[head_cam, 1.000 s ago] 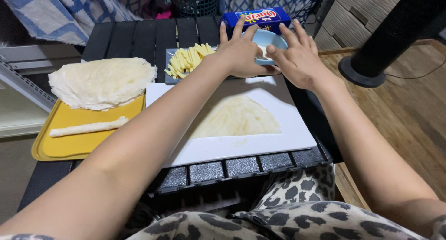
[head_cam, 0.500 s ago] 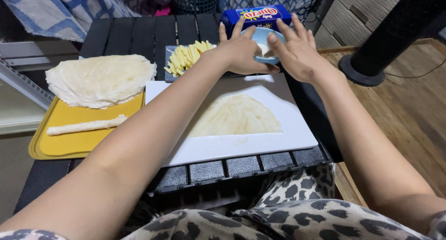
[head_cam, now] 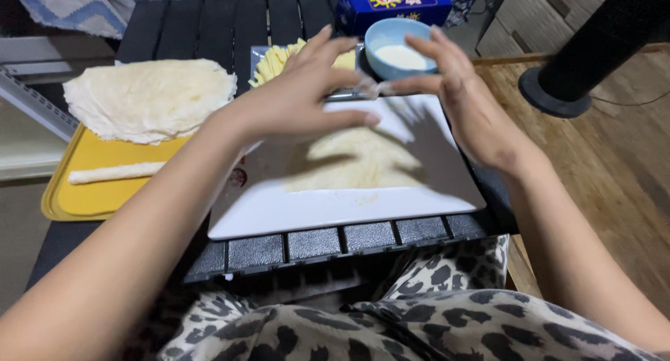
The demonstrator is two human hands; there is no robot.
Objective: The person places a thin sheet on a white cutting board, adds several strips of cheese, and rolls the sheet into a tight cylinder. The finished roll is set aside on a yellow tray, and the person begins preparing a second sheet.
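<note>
A thin pale wrapper sheet [head_cam: 363,165] lies flat on a white rectangular board [head_cam: 314,207] on the dark table. Above the far edge of the board hover my left hand [head_cam: 307,99] and my right hand [head_cam: 464,99], fingers spread, holding nothing that I can make out. Just beyond my right hand stands a light blue bowl [head_cam: 398,47] with white paste in it. A small tray of yellow cheese sticks [head_cam: 279,57] sits behind my left hand, partly hidden by it.
A yellow tray [head_cam: 91,193] at the left carries a stack of wrappers [head_cam: 150,96] and one rolled stick [head_cam: 115,172]. A blue box [head_cam: 394,3] stands at the back. A black fan base [head_cam: 555,92] is on the wooden floor at right.
Both hands have drawn back from the blue bowl toward me, over the far edge of the white board. The bowl is now uncovered.
</note>
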